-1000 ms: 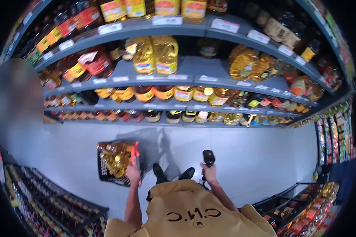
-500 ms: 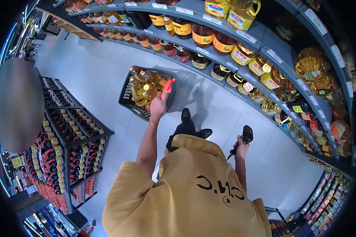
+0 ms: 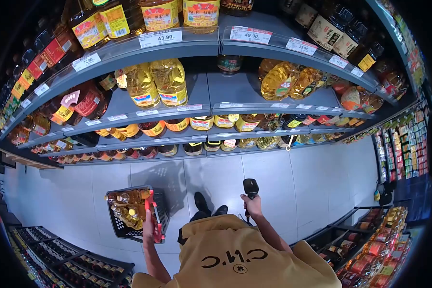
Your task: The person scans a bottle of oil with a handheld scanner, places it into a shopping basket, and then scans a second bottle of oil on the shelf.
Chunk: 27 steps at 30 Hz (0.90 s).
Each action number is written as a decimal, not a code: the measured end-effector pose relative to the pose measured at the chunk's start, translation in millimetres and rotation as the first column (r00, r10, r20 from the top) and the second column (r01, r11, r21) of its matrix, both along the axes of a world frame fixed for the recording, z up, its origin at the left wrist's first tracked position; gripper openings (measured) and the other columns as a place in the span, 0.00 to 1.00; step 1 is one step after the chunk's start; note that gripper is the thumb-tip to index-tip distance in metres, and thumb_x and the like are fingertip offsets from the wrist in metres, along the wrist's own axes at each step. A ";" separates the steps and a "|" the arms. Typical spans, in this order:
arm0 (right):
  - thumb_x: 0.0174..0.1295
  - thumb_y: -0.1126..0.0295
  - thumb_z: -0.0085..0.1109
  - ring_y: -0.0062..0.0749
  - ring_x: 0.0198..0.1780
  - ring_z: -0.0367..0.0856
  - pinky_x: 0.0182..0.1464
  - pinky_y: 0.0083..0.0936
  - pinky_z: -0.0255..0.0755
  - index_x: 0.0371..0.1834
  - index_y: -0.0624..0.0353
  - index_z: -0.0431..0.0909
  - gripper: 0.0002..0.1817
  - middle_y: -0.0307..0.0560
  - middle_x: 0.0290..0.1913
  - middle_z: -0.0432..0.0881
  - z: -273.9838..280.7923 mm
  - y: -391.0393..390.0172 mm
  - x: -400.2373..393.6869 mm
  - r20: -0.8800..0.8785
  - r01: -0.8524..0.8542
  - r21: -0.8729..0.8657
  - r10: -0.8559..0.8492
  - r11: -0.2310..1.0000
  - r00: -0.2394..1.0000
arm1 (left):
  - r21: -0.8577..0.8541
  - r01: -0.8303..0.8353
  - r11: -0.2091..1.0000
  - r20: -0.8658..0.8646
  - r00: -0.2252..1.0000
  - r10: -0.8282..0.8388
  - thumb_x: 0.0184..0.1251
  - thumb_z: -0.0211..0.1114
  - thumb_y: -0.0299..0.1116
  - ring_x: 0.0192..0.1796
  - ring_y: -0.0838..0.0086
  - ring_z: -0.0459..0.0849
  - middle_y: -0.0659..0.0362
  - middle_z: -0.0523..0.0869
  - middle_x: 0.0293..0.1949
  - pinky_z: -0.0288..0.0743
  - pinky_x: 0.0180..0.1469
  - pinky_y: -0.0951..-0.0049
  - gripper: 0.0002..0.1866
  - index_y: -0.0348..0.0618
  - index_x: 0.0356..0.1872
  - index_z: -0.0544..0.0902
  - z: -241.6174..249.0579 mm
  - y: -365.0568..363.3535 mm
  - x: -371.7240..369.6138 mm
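Observation:
My left hand [image 3: 149,224] is closed around the red handle of a dark shopping basket [image 3: 162,211]. Several bottles of golden oil [image 3: 129,198] lie and lean inside the basket, close to the floor on my left. My right hand [image 3: 253,205] grips a black handheld barcode scanner [image 3: 250,186], its head pointing toward the shelves. A thin dark cord or strap hangs below that hand. The fingers on the handle are partly hidden.
Curved shelves of oil bottles [image 3: 168,85] and price tags [image 3: 161,39] stretch across the front. A rack of dark bottles [image 3: 72,259] stands behind on the left, another display [image 3: 369,249] on the right. Pale floor tiles [image 3: 221,173] lie before the shelves.
My view and body have turned to the right, now squarely facing the shelves. The basket has come along in my left hand, and the scanner stays in my right.

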State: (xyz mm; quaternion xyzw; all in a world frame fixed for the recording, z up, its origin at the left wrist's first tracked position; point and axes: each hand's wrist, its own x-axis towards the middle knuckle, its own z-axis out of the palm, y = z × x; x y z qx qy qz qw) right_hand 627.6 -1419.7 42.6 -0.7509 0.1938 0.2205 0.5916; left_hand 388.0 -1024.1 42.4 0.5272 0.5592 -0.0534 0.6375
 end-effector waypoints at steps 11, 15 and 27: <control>0.62 0.70 0.68 0.22 0.15 0.71 0.19 0.24 0.64 0.29 0.61 0.75 0.11 0.38 0.17 0.74 3.7 7.5 23.1 0.037 0.060 -0.007 -0.059 0.998 0.998 | 0.022 -0.041 0.999 -0.082 0.996 0.043 0.71 0.50 0.71 0.08 0.78 0.59 0.69 0.62 0.08 0.51 0.12 0.73 0.35 0.56 0.12 0.65 -9.8 -11.4 11.5; 0.61 0.70 0.68 0.22 0.14 0.70 0.19 0.24 0.64 0.26 0.61 0.75 0.11 0.37 0.15 0.73 4.8 6.3 29.6 0.056 0.018 -0.040 -0.015 0.999 0.998 | 0.014 -0.054 0.998 -0.101 0.993 0.055 0.71 0.51 0.70 0.08 0.77 0.62 0.68 0.65 0.08 0.52 0.11 0.72 0.35 0.54 0.13 0.69 -16.5 -12.9 8.6; 0.62 0.69 0.66 0.22 0.15 0.70 0.19 0.24 0.64 0.28 0.61 0.77 0.10 0.37 0.15 0.73 -9.5 -31.9 12.6 0.035 0.037 -0.030 -0.036 0.999 0.999 | 0.033 -0.082 0.996 -0.122 0.989 0.086 0.65 0.52 0.76 0.10 0.78 0.60 0.69 0.63 0.10 0.49 0.14 0.71 0.36 0.55 0.13 0.67 -15.7 -52.7 36.0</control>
